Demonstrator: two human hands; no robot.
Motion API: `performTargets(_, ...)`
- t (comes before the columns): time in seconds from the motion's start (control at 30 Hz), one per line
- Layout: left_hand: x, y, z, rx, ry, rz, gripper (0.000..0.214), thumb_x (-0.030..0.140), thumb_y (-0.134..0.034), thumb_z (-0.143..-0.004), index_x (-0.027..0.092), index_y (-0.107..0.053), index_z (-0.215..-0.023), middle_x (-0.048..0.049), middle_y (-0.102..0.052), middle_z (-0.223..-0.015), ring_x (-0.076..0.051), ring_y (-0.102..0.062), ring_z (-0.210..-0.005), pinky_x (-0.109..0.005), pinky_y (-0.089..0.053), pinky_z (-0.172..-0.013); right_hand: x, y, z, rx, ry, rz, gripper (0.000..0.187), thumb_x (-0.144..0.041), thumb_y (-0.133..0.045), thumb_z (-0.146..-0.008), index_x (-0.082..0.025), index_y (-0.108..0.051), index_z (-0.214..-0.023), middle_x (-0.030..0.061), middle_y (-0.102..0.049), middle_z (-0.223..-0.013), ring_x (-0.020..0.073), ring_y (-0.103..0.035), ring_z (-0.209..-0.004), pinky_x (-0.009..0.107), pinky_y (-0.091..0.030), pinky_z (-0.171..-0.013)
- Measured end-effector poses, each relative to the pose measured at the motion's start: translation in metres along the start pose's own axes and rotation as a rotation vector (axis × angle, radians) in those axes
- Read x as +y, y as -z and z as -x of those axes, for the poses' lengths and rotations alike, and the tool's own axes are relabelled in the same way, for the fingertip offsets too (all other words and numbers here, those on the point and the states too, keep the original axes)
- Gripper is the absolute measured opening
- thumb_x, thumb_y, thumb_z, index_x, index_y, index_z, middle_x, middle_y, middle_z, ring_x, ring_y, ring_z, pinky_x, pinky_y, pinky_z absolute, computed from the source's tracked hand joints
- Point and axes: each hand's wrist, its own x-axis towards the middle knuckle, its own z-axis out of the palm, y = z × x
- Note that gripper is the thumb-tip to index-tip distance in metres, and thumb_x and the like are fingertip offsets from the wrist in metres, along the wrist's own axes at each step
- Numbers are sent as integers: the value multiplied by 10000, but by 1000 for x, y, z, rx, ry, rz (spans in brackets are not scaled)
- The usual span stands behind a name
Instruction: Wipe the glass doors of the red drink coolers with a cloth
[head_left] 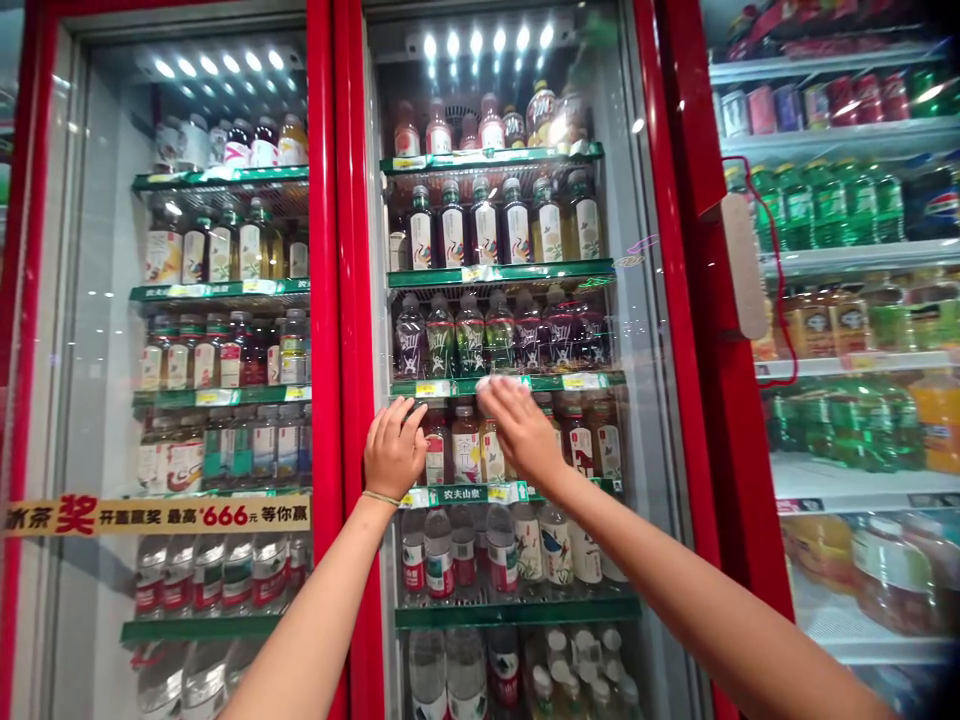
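Note:
My left hand [395, 442] lies against the left side of the middle cooler's glass door, beside its red frame [351, 300]. Its fingers are bent a little and slightly apart, with nothing seen in them. A thin band [381, 496] circles that wrist. Higher and to the right, my right hand [525, 435] is at the same glass, its fingers close together and a bit blurred. A small whitish patch shows at its fingertips; I cannot make out what it is. Behind the glass, dark bottles [470, 335] stand above my hands, and pale-labelled bottles [466, 445] are partly hidden by them.
Left of me is another glass-door cooler with a printed banner [157, 515] across it. On the right, a cooler holds green bottles [825, 205] and cans [787, 108]. A pale box [742, 265] and a red cord [784, 320] are beside the right red frame.

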Motion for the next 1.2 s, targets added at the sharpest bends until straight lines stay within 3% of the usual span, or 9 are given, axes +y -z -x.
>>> performTargets(0.13,0,-1,1,32,37,2,385,148,-575,-914,182,-659,-1289,-127,-706,-1294,-285,-629,-1299,-459,-458,-1149,3,5,37,-147,333,-12,790,-91,-430,-960,-270,-123,-1666,35,-425,-1633,214,-361,-1542,451,-370,-1272)
performTargets(0.33,0,0,1,40,28,20,358,116,-566,-908,178,-667,-1246,-122,-711,-1287,-283,-632,-1294,-465,-464,-1144,-12,-14,-33,0,-85,39,767,-91,-434,-982,-264,-135,-1667,51,-308,-1688,249,-254,-1585,514,-308,-1302)
performTargets(0.47,-1,1,1,42,46,46,351,95,-542,-913,170,-670,-1231,-124,-712,-1282,-272,-636,-1291,-455,-472,-1140,-34,-24,-28,-68,113,-11,777,-81,-421,-982,-240,-88,-1666,56,-329,-1677,238,-251,-1585,492,-331,-1294)
performTargets(0.57,-2,0,2,60,70,63,354,93,-535,-914,174,-676,-1230,-122,-721,-1259,-265,-641,-1283,-451,-482,-1133,-17,-10,-1,-134,228,-6,814,-61,-430,-967,-283,-66,-1661,28,-349,-1669,214,-314,-1562,470,-371,-1275)
performTargets(0.7,-1,-2,2,61,73,66,363,92,-543,-907,171,-684,-1231,-128,-722,-1255,-271,-636,-1289,-458,-476,-1141,5,-1,-15,-59,41,39,819,-57,-447,-973,-331,-91,-1658,8,-301,-1687,229,-324,-1560,503,-353,-1284)
performTargets(0.8,-1,-1,3,54,72,64,366,93,-542,-906,169,-686,-1233,-129,-721,-1259,-270,-634,-1291,-458,-473,-1144,-11,-15,-42,13,-115,21,806,-61,-441,-971,-306,-106,-1663,20,-269,-1700,254,-265,-1581,528,-319,-1299)
performTargets(0.93,-3,0,4,30,79,78,380,95,-526,-914,173,-675,-1254,-124,-717,-1272,-260,-624,-1308,-457,-467,-1154,-33,-23,-29,-71,74,-36,801,-56,-414,-974,-271,-70,-1665,47,-312,-1686,233,-266,-1580,494,-327,-1298)
performTargets(1.03,-3,-1,5,33,73,77,360,96,-528,-918,168,-681,-1236,-129,-712,-1279,-263,-613,-1323,-460,-461,-1166,-19,-9,-5,-153,221,-37,819,-50,-423,-970,-291,-59,-1662,34,-345,-1674,215,-302,-1567,472,-354,-1285)
performTargets(1.2,3,4,2,-30,120,95,363,107,-518,-932,183,-678,-1249,-128,-701,-1283,-268,-606,-1328,-470,-468,-1165,-6,-8,-38,-86,17,-21,789,-60,-428,-980,-304,-119,-1664,29,-302,-1692,229,-276,-1579,512,-318,-1300)
